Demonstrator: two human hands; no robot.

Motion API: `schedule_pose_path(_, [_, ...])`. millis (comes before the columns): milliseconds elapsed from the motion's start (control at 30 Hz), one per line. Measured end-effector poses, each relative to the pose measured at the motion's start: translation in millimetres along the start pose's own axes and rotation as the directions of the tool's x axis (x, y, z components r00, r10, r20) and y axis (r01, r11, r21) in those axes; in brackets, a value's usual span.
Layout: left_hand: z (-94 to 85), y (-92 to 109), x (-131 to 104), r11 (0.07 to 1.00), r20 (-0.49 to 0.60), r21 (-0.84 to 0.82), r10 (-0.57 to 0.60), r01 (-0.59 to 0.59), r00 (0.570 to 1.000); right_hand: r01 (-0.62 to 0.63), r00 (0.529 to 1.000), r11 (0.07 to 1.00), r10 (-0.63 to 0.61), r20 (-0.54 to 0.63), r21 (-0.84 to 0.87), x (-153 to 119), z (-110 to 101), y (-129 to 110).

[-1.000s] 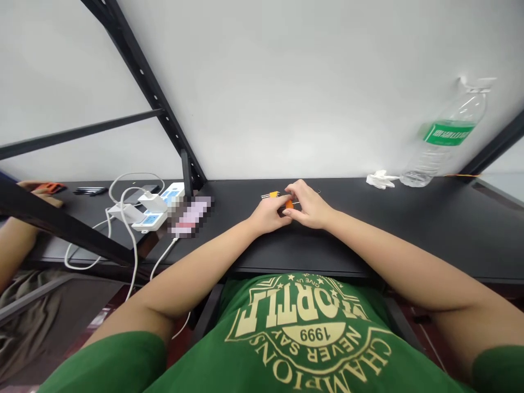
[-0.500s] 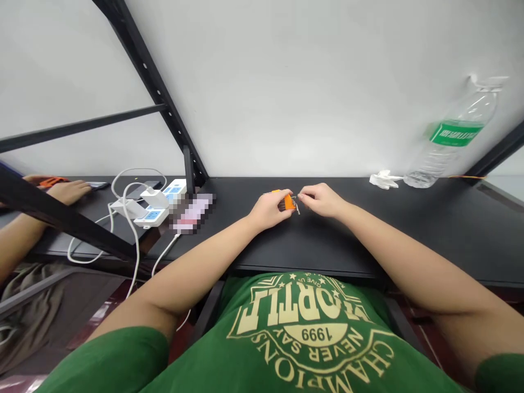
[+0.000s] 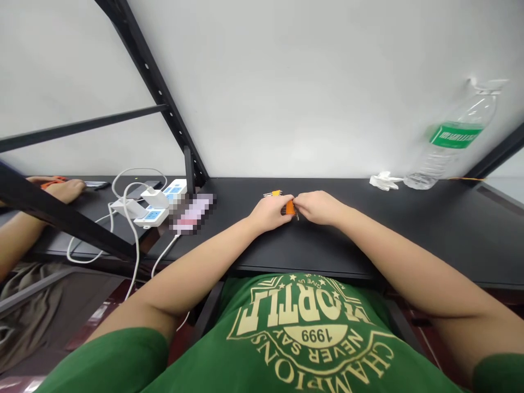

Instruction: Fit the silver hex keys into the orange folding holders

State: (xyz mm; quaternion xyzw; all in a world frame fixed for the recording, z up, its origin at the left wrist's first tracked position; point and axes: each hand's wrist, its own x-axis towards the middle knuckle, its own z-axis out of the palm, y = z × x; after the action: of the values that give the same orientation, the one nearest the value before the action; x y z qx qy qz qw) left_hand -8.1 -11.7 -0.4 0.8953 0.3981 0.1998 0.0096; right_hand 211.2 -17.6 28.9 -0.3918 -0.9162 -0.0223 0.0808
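Note:
My left hand [image 3: 270, 212] is closed around an orange holder [image 3: 290, 207] with several thin metal rods, just above the black table. Rod ends show beyond the far side of this hand and at the holder's right end. My right hand [image 3: 313, 206] is closed too, its fingertips pinched against that right end. Which part they grip is hidden behind the fingers. Both hands nearly touch in front of my chest.
To the left lie a white power strip [image 3: 158, 210] with plugged-in chargers, and a blurred-out phone [image 3: 194, 213] on a cable. A black metal frame [image 3: 164, 106] rises there; past it is another person's hand [image 3: 67, 190]. Crumpled tissue [image 3: 385, 180] and a clear bottle [image 3: 454, 136] stand right.
My right hand has moved left, from slightly apart to touching the holder's right end. More rod ends show behind my left hand, which has barely shifted.

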Motion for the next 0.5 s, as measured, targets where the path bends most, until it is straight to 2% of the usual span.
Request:
schedule_pose_path(67, [1.4, -1.5, 0.9, 0.999, 0.03, -0.033, -0.019, 0.02, 0.999, -0.008, 0.999, 1.0, 0.009, -0.05, 0.022, -2.1, -1.4, 18.0])
schedule_pose_path(133, [3.3, -3.4, 1.5, 0.995, 0.072, -0.086, -0.046, 0.052, 0.996, -0.105, 0.988, 0.993, 0.11, -0.106, 0.059, -5.6, -0.6, 43.9])
schedule_pose_path(233, [6.3, -7.0, 2.0, 0.981, 0.112, -0.173, -0.075, 0.093, 0.991, -0.228, 0.974, 0.969, 0.227, 0.021, 0.092, -11.5, 4.8, 81.5])
schedule_pose_path(300, [7.9, -9.2, 2.1, 0.973, 0.105, -0.21, -0.074, 0.095, 0.992, -0.262, 0.961, 0.958, 0.248, 0.119, 0.118, -13.7, 8.9, 95.8])
schedule_pose_path(400, [9.5, -11.8, 2.4, 0.97, 0.092, -0.23, -0.052, 0.072, 0.994, -0.266, 0.956, 0.954, 0.243, 0.167, 0.136, -13.0, 10.6, 98.0])
schedule_pose_path(500, [10.3, -13.7, 2.8, 0.968, 0.083, -0.246, -0.036, 0.056, 0.996, -0.28, 0.949, 0.952, 0.254, 0.189, 0.122, -10.5, 6.1, 86.3])
